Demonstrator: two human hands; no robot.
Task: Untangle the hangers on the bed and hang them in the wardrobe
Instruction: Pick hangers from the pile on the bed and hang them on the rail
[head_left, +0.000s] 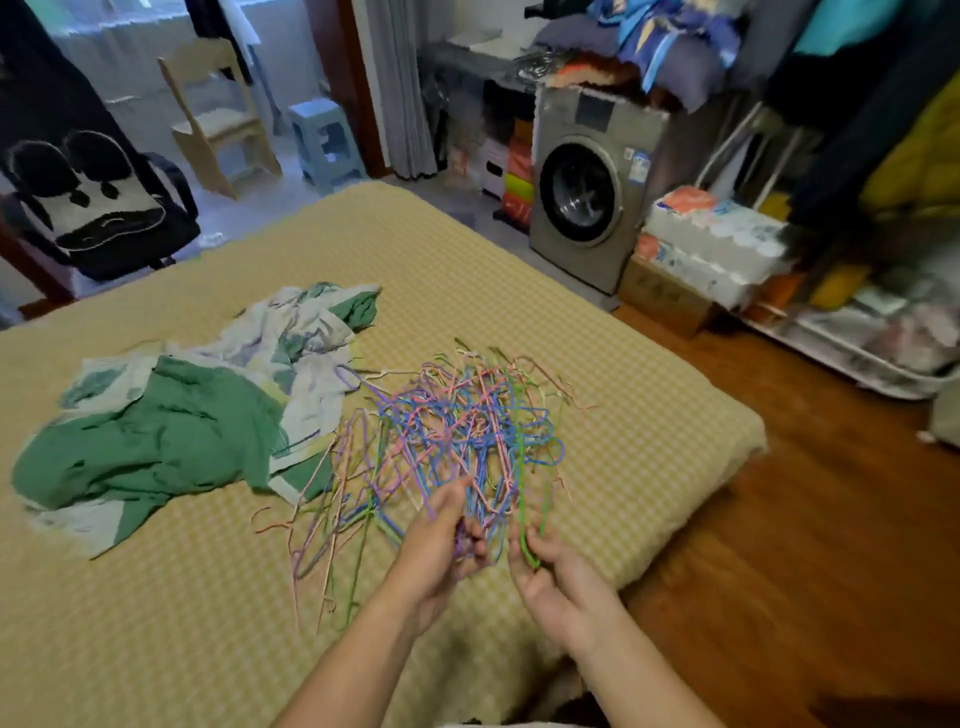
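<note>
A tangled heap of thin wire hangers (457, 436) in pink, blue, purple and green lies on the yellow checked bed (156, 597), spreading just beyond the fingers (470, 535), its near strands among them.

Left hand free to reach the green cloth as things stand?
Probably not: the left hand already grips wires of the hanger tangle. The green cloth lies open on the bed to its left; nothing blocks the way.

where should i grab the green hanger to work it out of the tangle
Probably on the green hanger at its near end, where it sticks out of the pile of hangers toward the bed edge. Come from the near right side: the right hand already pinches that free length, while farther up it crosses under blue and pink wires.
</note>
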